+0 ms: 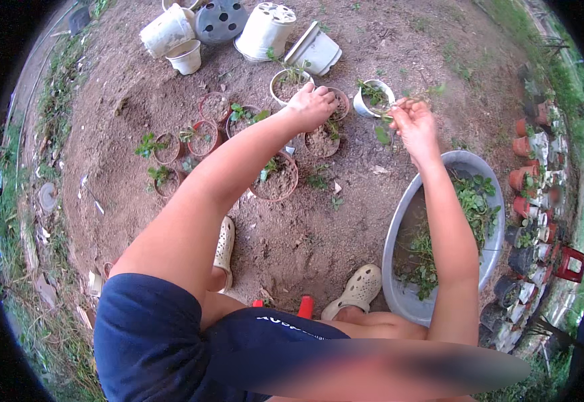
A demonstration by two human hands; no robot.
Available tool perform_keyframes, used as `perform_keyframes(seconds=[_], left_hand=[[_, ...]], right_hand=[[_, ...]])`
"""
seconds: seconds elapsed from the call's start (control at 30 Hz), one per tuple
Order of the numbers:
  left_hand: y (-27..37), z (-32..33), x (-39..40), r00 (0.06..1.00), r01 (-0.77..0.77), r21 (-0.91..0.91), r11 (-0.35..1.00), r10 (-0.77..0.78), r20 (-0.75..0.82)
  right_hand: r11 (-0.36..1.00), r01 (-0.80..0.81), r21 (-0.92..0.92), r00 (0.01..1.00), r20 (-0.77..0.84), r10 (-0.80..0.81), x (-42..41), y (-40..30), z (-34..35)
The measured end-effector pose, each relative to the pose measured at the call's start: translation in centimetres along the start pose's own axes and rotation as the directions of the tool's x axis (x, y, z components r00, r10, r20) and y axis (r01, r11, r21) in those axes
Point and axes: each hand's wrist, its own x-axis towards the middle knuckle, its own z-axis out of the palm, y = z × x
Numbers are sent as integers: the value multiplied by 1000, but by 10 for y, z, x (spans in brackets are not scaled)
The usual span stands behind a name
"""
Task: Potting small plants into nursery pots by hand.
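Observation:
My left hand (313,106) is over the rims of a reddish-brown pot (343,104) and a soil-filled pot (322,143); its fingertips are hidden, so I cannot tell whether it holds anything. To the right, my right hand (412,120) pinches a thin leafy plant cutting (383,134), beside a small white pot (358,106) with green sprigs inside. A white round pot (278,90) of soil with a plant stands just beyond my left hand. Nearer me is a larger brown pot (296,183) of soil with a small plant. Under my right forearm lies an oval grey tub (396,226) holding leafy cuttings (473,201).
Smaller planted pots (204,138) stand at left of centre. Overturned and tilted white pots (266,30) and a grey pot (221,20) lie at the far side. A thin tool (93,193) lies on the soil at left. Many pots (523,178) line the right edge.

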Motion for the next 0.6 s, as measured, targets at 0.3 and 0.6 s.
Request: perform_keyframes(seconds=[0.3,0.6], left_hand=[[-7,45,21,973,-35,26,999,40,-225],[-9,41,20,985,-94,109,990,108,-132]], right_hand=[[998,-62,-27,998,17,63,32,20,29],[992,-98,-83,995,14,100,49,38,41]])
